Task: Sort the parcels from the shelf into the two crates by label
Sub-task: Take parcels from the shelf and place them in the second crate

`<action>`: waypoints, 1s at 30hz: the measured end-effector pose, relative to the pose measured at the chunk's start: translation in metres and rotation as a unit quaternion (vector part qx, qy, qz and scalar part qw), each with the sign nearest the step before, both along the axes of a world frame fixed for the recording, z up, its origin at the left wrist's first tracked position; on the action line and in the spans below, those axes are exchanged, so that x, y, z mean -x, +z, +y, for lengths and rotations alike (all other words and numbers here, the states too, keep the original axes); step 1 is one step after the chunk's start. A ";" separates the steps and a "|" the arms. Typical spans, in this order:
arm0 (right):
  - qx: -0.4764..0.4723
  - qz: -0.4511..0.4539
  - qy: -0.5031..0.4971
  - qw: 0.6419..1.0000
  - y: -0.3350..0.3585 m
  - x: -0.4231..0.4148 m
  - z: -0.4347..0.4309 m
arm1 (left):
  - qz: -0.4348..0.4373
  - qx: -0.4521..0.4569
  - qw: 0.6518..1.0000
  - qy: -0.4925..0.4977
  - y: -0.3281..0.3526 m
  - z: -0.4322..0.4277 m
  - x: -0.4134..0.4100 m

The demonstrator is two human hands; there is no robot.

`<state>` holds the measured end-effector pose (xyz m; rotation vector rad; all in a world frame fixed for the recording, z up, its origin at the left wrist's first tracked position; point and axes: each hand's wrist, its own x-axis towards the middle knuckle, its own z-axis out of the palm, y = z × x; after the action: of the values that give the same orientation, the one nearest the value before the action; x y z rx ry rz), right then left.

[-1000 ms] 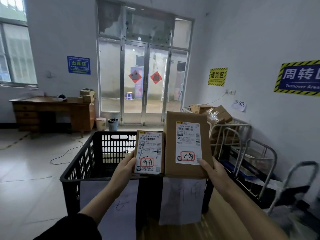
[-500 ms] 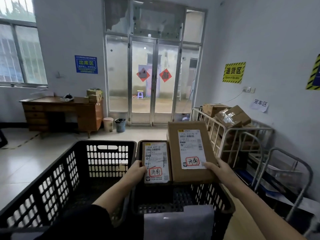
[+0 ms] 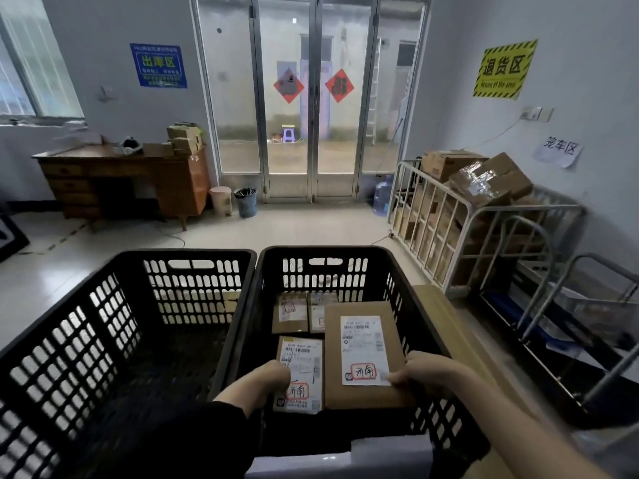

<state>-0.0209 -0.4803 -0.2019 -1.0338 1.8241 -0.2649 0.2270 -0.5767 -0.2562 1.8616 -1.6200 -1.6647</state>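
Two black slatted crates stand side by side below me, the left crate (image 3: pixel 131 305) and the right crate (image 3: pixel 404 299). My left hand (image 3: pixel 266 376) holds a small brown parcel (image 3: pixel 304 361) by its near left edge, low inside the right crate. My right hand (image 3: pixel 427 371) grips the larger brown parcel (image 3: pixel 363 354) at its near right corner, beside the small one. Both white labels carry the same red-circled handwritten mark. Two more small parcels (image 3: pixel 289 314) lie on the floor of the right crate, further back.
A white paper sheet (image 3: pixel 345 461) hangs on the right crate's near wall. A white metal cage trolley (image 3: pixel 460 236) full of cardboard boxes and steel hand carts (image 3: pixel 560 305) stand to the right. A wooden desk (image 3: pixel 124 181) and two bins (image 3: pixel 235 200) stand by the glass doors.
Both hands have lowered the two parcels from above the crate rim down into the right crate. The view has tilted down and the second crate's inside has come into sight.
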 end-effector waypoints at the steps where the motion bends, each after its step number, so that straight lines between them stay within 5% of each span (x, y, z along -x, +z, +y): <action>1: -0.020 0.014 0.016 1.000 -0.003 0.000 -0.004 | -0.004 -0.009 1.000 0.003 -0.006 -0.001 -0.001; 23: -0.206 0.040 0.046 0.977 -0.086 0.013 -0.069 | -0.042 -0.086 0.993 0.072 -0.061 -0.036 0.011; 30: -0.190 0.025 0.056 0.980 -0.100 0.008 -0.084 | -0.176 -0.027 0.984 0.002 -0.073 -0.032 0.012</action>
<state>-0.0292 -0.5644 -0.3018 -0.8728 1.7640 0.1756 0.2150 -0.6083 -0.3291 2.2898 -1.7032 -1.4500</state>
